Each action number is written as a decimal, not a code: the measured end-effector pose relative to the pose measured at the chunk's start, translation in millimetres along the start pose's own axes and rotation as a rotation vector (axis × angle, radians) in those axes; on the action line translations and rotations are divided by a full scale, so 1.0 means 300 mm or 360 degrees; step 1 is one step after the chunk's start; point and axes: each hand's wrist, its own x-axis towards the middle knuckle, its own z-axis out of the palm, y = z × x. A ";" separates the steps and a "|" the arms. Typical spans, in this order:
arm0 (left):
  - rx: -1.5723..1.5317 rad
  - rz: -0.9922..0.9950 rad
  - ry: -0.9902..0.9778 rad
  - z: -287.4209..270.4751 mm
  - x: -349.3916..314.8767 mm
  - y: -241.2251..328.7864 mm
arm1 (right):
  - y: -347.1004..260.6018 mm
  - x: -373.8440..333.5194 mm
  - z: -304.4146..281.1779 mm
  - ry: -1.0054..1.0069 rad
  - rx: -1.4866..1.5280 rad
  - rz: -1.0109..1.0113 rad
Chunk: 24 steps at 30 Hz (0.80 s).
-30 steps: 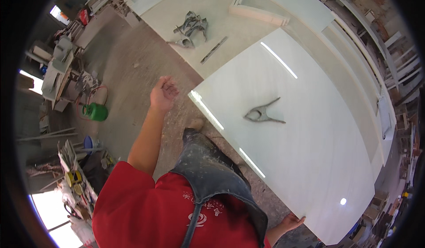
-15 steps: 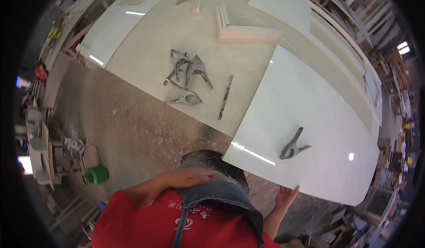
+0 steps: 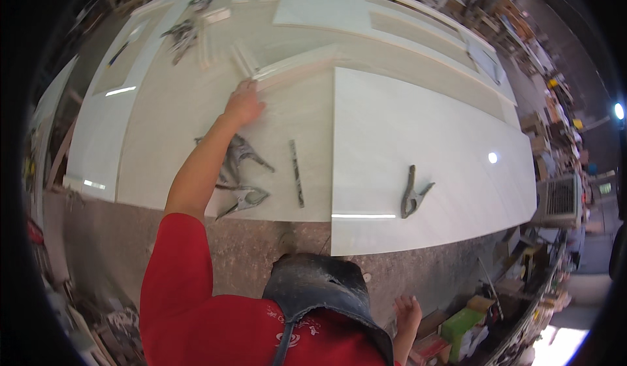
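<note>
My left hand (image 3: pixel 244 104) reaches far across the table, its blurred fingers at the near corner of a pale stone strip (image 3: pixel 297 67). Whether they grip it I cannot tell. A second, shorter strip (image 3: pixel 243 59) meets that corner at an angle. Under my left forearm lie several dark metal spring clamps (image 3: pixel 245 198), partly covered by the arm. To their right is a narrow, speckled dark strip (image 3: pixel 296 173). My right hand (image 3: pixel 408 312) hangs below the table's front edge, holding nothing, its fingers loosely bent and apart. Another spring clamp (image 3: pixel 414 193) rests on the glossy white slab (image 3: pixel 450 124).
More clamps (image 3: pixel 181 38) and a pale block (image 3: pixel 216 15) sit at the far left of the table. Long white panels (image 3: pixel 313 3) lie at the back. Boxes and a green carton (image 3: pixel 462 323) crowd the floor at lower right, near a boxy grey vented unit (image 3: pixel 563 199).
My left hand has gone from my apron out to the pale strips. My right hand has come away from the white slab's edge. The view has turned and shifted.
</note>
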 end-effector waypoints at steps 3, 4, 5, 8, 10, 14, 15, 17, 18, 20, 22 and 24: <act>0.0216 -0.0114 0.0046 0.075 0.067 0.065 | 0.084 -0.169 -0.055 0.0227 0.0028 -0.0013; 0.0193 -0.0100 0.0073 0.092 0.071 0.079 | 0.115 -0.210 -0.075 0.0296 0.0070 -0.0003; 0.0170 -0.0093 0.0101 0.107 0.068 0.088 | 0.144 -0.245 -0.097 0.0360 0.0108 0.0007; 0.0262 -0.0070 0.0217 0.152 0.034 0.078 | 0.237 -0.266 -0.179 0.0378 0.0206 0.0127; 0.0325 -0.0066 0.0239 0.167 0.018 0.088 | 0.260 -0.272 -0.171 0.0392 0.0226 0.0134; 0.0374 -0.0078 0.0168 0.122 0.004 0.138 | 0.294 -0.263 -0.163 0.0373 0.0264 0.0040; 0.0381 -0.0073 0.0148 0.114 -0.002 0.157 | 0.298 -0.278 -0.150 0.0396 0.0277 0.0018; 0.0505 0.0007 0.0120 0.089 -0.031 0.181 | 0.302 -0.308 -0.122 0.0444 0.0303 -0.0025; 0.0567 0.0048 0.0112 0.075 -0.033 0.189 | 0.320 -0.314 -0.125 0.0457 0.0317 -0.0004; 0.0800 0.0191 0.0302 0.069 0.005 0.175 | 0.353 -0.322 -0.135 0.0480 0.0343 0.0043; 0.0966 0.0269 0.0322 0.067 0.019 0.156 | 0.372 -0.348 -0.160 0.0512 0.0331 0.0033; 0.1081 0.0299 0.0207 0.044 0.063 0.134 | 0.390 -0.371 -0.182 0.0541 0.0338 0.0019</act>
